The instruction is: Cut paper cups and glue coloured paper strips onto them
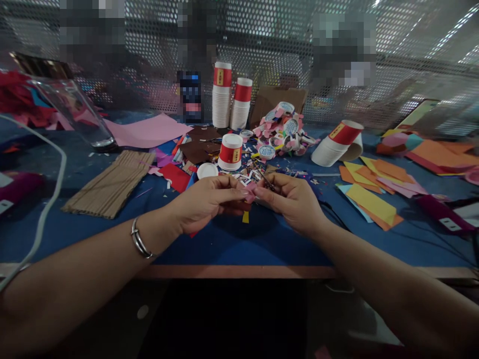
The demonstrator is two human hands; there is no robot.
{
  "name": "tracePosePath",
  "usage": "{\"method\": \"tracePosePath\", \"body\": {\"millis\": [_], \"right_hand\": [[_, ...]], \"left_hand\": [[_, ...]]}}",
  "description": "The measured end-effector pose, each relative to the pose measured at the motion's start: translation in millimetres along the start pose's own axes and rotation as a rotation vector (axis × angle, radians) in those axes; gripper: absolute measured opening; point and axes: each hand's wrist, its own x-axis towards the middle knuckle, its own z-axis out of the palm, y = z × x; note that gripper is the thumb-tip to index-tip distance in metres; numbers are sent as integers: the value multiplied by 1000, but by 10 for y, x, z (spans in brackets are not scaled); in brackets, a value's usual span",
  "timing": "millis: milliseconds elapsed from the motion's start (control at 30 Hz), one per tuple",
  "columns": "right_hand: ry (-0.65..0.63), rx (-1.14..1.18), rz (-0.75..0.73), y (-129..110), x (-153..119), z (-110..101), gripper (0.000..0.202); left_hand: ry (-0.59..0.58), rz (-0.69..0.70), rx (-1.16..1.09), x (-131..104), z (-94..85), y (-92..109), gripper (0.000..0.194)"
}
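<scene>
**Surroundings: Blue Worktop and Perimeter Items**

Perforated panel (262, 30) noted behind blue worktop (232, 252). Two upright paper-cup stacks (222, 107) stand side by side at the rear; brown cardboard piece (267, 102) is upright to their right. At left: clear glass vessel (84, 112), tilted in view, beside large pink sheet (149, 132); corrugated cardboard (110, 184) lies flat nearer the front edge. White cable (62, 167) curves along the far left, near purple object (24, 187). Second purple object (443, 212), with white markings, recorded at right.
</scene>
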Motion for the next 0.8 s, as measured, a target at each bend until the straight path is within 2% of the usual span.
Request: {"method": "tracePosePath", "body": {"millis": [100,267,467,667,800], "right_hand": [[-18,-6,-14,-44,28,9,42],[-6,-27,-58,-65,81,41,42],[29,-163,-136,-21,124,69,34],[75,-106,-75,-3,154,81,34],[80,-10,-28,0,114,100,35]], "left_hand": [[-11,-19,-84,-3,21,38,12],[62,46,-188,7,53,68,19],[132,79,-241,17,47,61,19],[123,165,-198,31,-17,33,18],[173,273,-224,32,-39,40,14]]}}
